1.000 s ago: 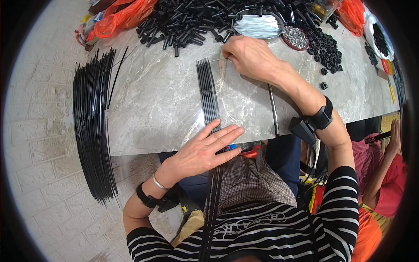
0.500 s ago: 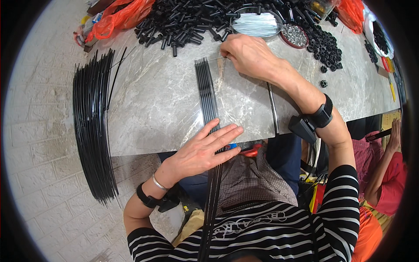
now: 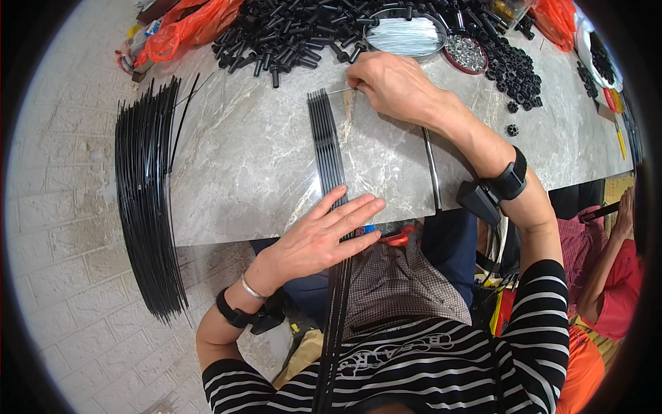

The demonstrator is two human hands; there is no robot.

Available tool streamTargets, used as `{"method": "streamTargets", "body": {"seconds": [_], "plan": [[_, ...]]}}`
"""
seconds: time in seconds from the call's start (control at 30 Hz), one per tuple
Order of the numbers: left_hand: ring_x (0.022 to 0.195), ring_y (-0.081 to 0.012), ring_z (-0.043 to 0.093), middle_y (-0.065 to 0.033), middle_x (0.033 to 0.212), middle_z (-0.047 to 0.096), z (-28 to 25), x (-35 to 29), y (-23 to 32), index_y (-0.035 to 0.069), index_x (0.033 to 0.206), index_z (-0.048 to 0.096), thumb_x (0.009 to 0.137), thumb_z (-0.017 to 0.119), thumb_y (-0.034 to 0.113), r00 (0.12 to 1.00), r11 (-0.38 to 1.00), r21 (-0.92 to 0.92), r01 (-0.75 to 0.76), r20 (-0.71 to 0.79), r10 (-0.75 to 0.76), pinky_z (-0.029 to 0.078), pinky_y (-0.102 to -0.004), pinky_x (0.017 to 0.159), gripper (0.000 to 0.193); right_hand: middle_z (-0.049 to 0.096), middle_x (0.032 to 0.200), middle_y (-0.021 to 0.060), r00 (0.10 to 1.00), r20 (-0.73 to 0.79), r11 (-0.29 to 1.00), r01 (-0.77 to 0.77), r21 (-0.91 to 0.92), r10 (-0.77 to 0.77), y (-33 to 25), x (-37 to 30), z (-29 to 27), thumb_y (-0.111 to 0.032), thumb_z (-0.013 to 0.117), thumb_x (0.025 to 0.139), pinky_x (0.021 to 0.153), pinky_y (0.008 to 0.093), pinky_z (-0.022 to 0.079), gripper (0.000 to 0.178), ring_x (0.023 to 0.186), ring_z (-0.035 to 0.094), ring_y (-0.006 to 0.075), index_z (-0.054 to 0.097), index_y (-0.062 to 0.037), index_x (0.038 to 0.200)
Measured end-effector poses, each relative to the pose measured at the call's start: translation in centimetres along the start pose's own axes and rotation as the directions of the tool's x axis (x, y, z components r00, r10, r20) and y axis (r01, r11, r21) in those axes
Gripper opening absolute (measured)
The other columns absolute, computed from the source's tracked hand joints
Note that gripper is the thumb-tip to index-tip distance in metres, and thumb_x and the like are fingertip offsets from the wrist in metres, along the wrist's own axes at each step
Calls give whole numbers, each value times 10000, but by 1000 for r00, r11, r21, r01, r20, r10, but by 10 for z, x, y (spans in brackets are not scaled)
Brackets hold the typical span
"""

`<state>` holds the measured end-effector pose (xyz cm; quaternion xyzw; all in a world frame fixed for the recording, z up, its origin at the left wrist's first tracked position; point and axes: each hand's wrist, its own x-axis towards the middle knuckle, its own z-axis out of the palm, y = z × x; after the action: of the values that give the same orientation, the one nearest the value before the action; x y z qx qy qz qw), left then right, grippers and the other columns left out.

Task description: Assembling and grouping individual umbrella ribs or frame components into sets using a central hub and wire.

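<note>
A: Hands?
B: Left hand [image 3: 317,238]: palm down, fingers spread, laid across a flat row of thin black rods [image 3: 326,145]. Right hand [image 3: 392,84]: thumb and index pressed together, pinching a thin straight silver wire [image 3: 338,91].
A: Where's the row?
B: Far part lies on the grey marble-patterned tabletop [image 3: 238,155]. Runs under the left hand, over the near edge, down in front of the person's black-and-white striped top [image 3: 420,359].
A: Wire vs rods?
B: Wire sits crosswise at the far ends of the row. Too fine to tell if it touches or goes between them.
A: Rod spacing?
B: Side by side, tips roughly level. Can't count them reliably.
A: Around the right hand?
B: Just beyond it, a round shallow tray [image 3: 433,54] of silver wires. Right of that, a red-rimmed round dish [image 3: 471,72] of small shiny metal bits, then a cluster of small round black toothed parts [image 3: 514,79]. Beyond and to the left, a heap of black flanged plastic tubes [image 3: 276,34].
A: Left side?
B: Thick bundle of long black rods [image 3: 145,200] at the table's left edge, well apart from the left hand.
</note>
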<state>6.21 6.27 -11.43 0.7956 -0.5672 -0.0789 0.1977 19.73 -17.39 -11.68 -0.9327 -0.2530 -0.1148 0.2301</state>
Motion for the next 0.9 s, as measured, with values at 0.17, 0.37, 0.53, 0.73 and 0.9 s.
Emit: {"method": "streamTargets", "body": {"seconds": [0.17, 0.37, 0.53, 0.73, 0.9], "plan": [[1348, -242, 415, -89, 1475, 413, -1, 0, 0, 213, 1200, 634, 677, 743, 125, 1000, 1000, 4, -6, -1, 6, 318, -484, 1127, 541, 665, 881, 135, 1000, 9, 1000, -4, -13, 4, 0, 0, 1, 17, 584, 769, 713, 404, 521, 127, 822, 653, 326, 669, 9, 863], [1347, -248, 417, -94, 1475, 413, -1, 0, -1, 204, 1203, 630, 674, 746, 110, 1000, 1000, -7, -10, -1, 10, 321, -486, 1122, 549, 656, 863, 139, 1000, 2, 1000, 21, -22, -21, -1, 2, 1, 3, 577, 776, 709, 414, 515, 110, 812, 646, 339, 663, 10, 845], [1347, -248, 418, -95, 1478, 409, -1, 0, -1, 206, 1206, 628, 671, 749, 105, 1000, 1000, -11, -10, -3, 10, 320, -486, 1122, 558, 651, 859, 146, 1000, 6, 999, 22, -45, -22, -5, 4, 2, 4, 562, 774, 709, 425, 510, 115, 812, 641, 348, 658, 13, 837], [1344, -248, 424, -89, 1476, 415, -2, 0, -1, 207, 1197, 634, 676, 744, 107, 1000, 1000, -17, -4, -3, 4, 312, -486, 1125, 542, 658, 843, 163, 1000, -18, 1000, 12, -28, -13, -4, 7, 5, 17, 576, 724, 704, 435, 516, 123, 830, 646, 359, 661, 0, 812], [1343, -246, 426, -87, 1467, 428, -4, 0, -2, 194, 1191, 636, 694, 730, 125, 1000, 1000, -27, -12, 0, 12, 314, -484, 1124, 510, 674, 827, 178, 998, 10, 993, 67, -100, -66, -3, 18, 2, -1, 610, 693, 704, 438, 521, 144, 827, 660, 358, 678, -15, 819]]}}
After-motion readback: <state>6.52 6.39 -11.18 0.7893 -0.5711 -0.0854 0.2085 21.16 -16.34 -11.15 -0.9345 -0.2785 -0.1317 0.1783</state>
